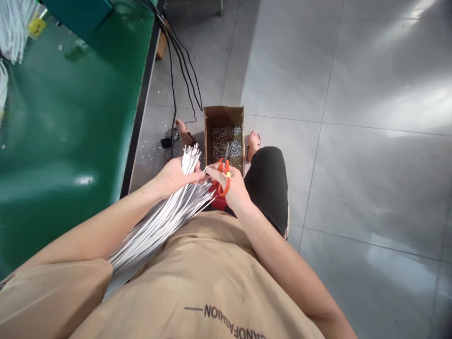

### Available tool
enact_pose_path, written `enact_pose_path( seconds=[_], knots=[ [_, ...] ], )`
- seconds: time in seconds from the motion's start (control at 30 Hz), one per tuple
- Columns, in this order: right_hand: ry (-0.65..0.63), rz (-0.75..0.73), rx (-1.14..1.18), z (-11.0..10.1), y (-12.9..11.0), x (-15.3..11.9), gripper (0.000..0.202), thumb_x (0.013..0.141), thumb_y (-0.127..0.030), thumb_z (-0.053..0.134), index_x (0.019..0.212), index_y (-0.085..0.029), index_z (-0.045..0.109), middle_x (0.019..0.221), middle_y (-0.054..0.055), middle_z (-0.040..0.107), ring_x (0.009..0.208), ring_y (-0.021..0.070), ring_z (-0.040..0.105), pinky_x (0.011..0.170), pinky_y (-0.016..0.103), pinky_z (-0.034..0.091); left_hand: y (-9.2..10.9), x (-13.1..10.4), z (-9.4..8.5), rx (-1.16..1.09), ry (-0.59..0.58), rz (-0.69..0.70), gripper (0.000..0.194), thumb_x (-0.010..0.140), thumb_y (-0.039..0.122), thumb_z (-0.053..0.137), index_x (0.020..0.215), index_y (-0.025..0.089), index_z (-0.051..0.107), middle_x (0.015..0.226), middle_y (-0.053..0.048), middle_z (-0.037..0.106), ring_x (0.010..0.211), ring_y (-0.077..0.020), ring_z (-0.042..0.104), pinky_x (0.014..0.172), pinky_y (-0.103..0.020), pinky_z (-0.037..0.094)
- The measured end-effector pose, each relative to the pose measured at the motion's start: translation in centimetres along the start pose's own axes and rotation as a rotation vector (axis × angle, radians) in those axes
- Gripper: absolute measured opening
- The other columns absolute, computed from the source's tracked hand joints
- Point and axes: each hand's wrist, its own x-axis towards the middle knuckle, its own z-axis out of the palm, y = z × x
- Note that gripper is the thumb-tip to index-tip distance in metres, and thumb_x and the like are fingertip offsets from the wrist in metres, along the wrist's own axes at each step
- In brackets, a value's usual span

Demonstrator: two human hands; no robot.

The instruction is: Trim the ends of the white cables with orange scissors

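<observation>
Gripping wire bundle (165, 216) in left hand (175, 176), tips pointing fwd/up-right.

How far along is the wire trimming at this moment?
Done: the cardboard box on the floor already holds a layer of small cut scraps. In hand: left hand grips the white wire bundle; right hand holds orange-handled scissors over the box. Left: how many wires are untrimmed cannot be told.
</observation>
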Motion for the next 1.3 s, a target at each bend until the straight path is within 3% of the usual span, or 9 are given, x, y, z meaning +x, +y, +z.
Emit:
enact_pose_path(
  seconds=[0.1, 0.2, 0.33, 0.5, 0.73, 0.83, 0.9, 1.03, 1.3],
  knots=[
    [0.076, 0.043, 0.045, 0.2, 0.2, -0.1, 0.022, 0.066, -0.021, 0.065, 0.066, -0.007, 0.048, 0.057, 0.001, 0.046, 0.053, 0.0059, 0.043, 0.056, 0.018, 0.036, -0.2, -0.1, -0.1, 0.006, -0.02, 0.04, 0.032, 0.071, 0.034, 0.062, 0.083, 0.009, 0.045, 0.074, -0.005, 0.055, 0.075, -0.0145, 0.057, 0.073, -0.026, 0.043],
    [0.14, 0.001, -0.025, 0.6, 1.0, -0.6, 0.023, 0.065, -0.022, 0.064, 0.069, -0.007, 0.046, 0.06, 0.001, 0.045, 0.054, 0.0051, 0.038, 0.053, 0.018, 0.033, -0.4, -0.1, -0.3, 0.018, 0.082, -0.005, 0.035, 0.064, 0.032, 0.066, 0.084, 0.008, 0.049, 0.081, -0.006, 0.057, 0.077, -0.0139, 0.055, 0.075, -0.025, 0.042],
    [0.035, -0.202, -0.32, 1.2, 1.6, -1.4, 0.017, 0.066, -0.019, 0.062, 0.076, -0.009, 0.052, 0.075, 0.003, 0.049, 0.067, 0.0082, 0.042, 0.062, 0.02, 0.036, -0.4, 0.2, -0.4, 0.074, 0.219, 0.003, 0.03, 0.058, 0.023, 0.068, 0.08, 0.008, 0.054, 0.079, -0.004, 0.057, 0.071, -0.0101, 0.051, 0.068, -0.02, 0.04],
    [0.308, -0.06, -0.108, 0.7, 0.6, -0.4, 0.033, 0.07, -0.038, 0.061, 0.073, -0.007, 0.05, 0.064, 0.002, 0.044, 0.058, 0.006, 0.038, 0.057, 0.02, 0.033, -0.1, 0.3, -0.1, -0.124, 0.111, -0.023, 0.032, 0.063, 0.025, 0.067, 0.081, 0.008, 0.046, 0.075, -0.005, 0.056, 0.077, -0.0143, 0.056, 0.077, -0.027, 0.044],
    [0.202, 0.002, -0.126, 0.6, 0.1, -0.2, 0.026, 0.069, -0.024, 0.06, 0.086, -0.004, 0.061, 0.071, 0.005, 0.054, 0.062, 0.0069, 0.044, 0.06, 0.019, 0.035, 0.1, 0.0, 0.1, -0.194, 0.071, -0.024, 0.032, 0.067, 0.025, 0.065, 0.083, 0.009, 0.042, 0.071, -0.004, 0.053, 0.081, -0.0166, 0.058, 0.079, -0.029, 0.045],
    [0.159, -0.043, -0.347, -0.1, 0.6, -0.4, 0.029, 0.072, -0.034, 0.058, 0.083, -0.007, 0.059, 0.077, 0.005, 0.057, 0.068, 0.0095, 0.047, 0.063, 0.02, 0.037, 0.2, 0.0, 0.0, -0.176, 0.087, -0.036, 0.033, 0.067, 0.025, 0.065, 0.085, 0.008, 0.042, 0.074, -0.005, 0.054, 0.075, -0.0136, 0.057, 0.073, -0.025, 0.044],
    [0.163, -0.192, -0.727, -0.9, 0.9, -0.6, 0.028, 0.076, -0.038, 0.053, 0.079, -0.01, 0.058, 0.075, 0.003, 0.055, 0.065, 0.0096, 0.045, 0.062, 0.022, 0.035, 0.2, 0.1, 0.1, -0.195, 0.087, -0.038, 0.033, 0.066, 0.023, 0.065, 0.085, 0.008, 0.043, 0.078, -0.006, 0.055, 0.075, -0.0129, 0.057, 0.071, -0.023, 0.044],
    [0.158, -0.503, -1.482, -2.3, 1.3, -0.8, 0.018, 0.075, -0.028, 0.048, 0.076, -0.012, 0.056, 0.081, 0.004, 0.052, 0.074, 0.014, 0.041, 0.067, 0.028, 0.031, -0.1, 0.3, 0.1, -0.187, 0.081, -0.024, 0.032, 0.066, 0.021, 0.065, 0.085, 0.008, 0.043, 0.075, -0.006, 0.055, 0.075, -0.0125, 0.057, 0.07, -0.022, 0.044],
    [0.133, -0.409, -1.713, -2.5, 1.2, -1.1, 0.021, 0.077, -0.029, 0.046, 0.079, -0.012, 0.058, 0.082, 0.006, 0.053, 0.078, 0.0182, 0.042, 0.071, 0.032, 0.03, -0.5, 0.2, -0.1, -0.039, 0.089, 0.035, 0.036, 0.067, 0.034, 0.066, 0.084, 0.009, 0.046, 0.076, -0.007, 0.059, 0.078, -0.014, 0.057, 0.076, -0.026, 0.044]
  ],
)
